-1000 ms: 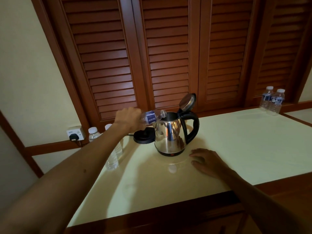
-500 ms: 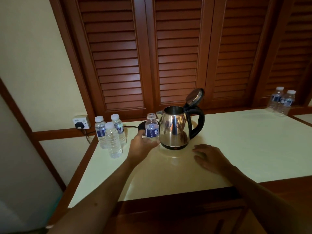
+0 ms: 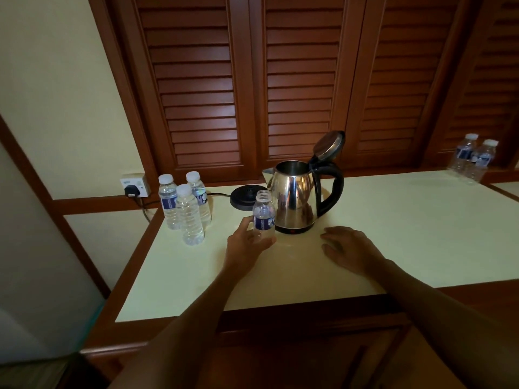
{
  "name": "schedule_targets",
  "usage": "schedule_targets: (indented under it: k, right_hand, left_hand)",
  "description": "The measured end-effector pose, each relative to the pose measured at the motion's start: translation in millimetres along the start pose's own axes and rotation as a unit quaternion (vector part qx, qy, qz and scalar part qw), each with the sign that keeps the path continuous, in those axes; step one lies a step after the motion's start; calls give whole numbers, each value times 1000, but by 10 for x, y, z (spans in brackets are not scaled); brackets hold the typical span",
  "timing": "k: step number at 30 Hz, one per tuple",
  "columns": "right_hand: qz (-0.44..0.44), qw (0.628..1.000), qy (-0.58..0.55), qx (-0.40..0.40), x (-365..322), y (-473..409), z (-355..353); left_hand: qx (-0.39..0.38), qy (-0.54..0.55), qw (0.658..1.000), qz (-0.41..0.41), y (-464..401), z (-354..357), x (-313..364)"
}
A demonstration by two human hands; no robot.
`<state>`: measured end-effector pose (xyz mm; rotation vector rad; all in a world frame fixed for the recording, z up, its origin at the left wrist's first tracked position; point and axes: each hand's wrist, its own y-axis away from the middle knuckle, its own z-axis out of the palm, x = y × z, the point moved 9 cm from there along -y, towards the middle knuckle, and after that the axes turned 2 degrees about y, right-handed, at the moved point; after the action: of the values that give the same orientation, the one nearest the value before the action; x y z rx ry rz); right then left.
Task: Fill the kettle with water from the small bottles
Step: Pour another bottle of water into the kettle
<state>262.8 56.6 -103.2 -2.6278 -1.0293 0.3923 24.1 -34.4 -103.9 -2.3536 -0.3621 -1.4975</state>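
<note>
We are holding an uncapped bottle [image 3: 263,217] just left of the kettle [image 3: 297,196].
Our left hand [image 3: 247,245] is gripping its lower half; our right hand [image 3: 348,248] is lying flat, empty, before the kettle.

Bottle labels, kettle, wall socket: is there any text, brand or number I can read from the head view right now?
None is legible.
Open bottle in the left hand: blue label, print blurred.
Three capped bottles: blue labels, too small to read.
Two far bottles: labels blurred.
Wall socket: faint marking, unreadable.
Kettle: no text visible.
</note>
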Motion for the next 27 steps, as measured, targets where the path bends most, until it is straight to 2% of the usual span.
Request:
schedule_targets:
  k: [3,7,10,13,15,17,19,22,24,27]
  right_hand:
    - [-25,996,78,-22,-230,9,-35]
    - [-20,997,27,-70,-605,-20,76]
    - [-16,988,30,-153,-853,-113,257]
    - [-39,981,40,-188,-971,-194,303]
    - [-31,987,0,-155,-986,-256,163]
    - [-41,995,-60,-72,-1043,-358,-144]
    - [-48,996,-72,5,-1107,-506,-481]
    - [-29,976,-184,109,-1181,-715,-938]
    - [-64,973,-191,112,-1346,-830,-1062]
    - [-111,983,-139,43,-1538,-1005,-990]
  left_hand:
    - [14,0,1000,14,-22,-22,-23]
    - [13,-3,1000,20,-29,-38,-39]
    - [14,-7,999,29,-32,-40,-42]
    - [15,-10,999,31,-27,-50,-55]
    - [17,-13,999,42,-12,-61,-28]
    - [16,-18,997,67,1,-65,25]
    - [10,-30,996,85,-5,-53,47]
    - [10,-28,996,87,-13,-74,42]
    - [8,-6,996,86,-20,-82,20]
    - [0,13,997,78,-38,-92,-32]
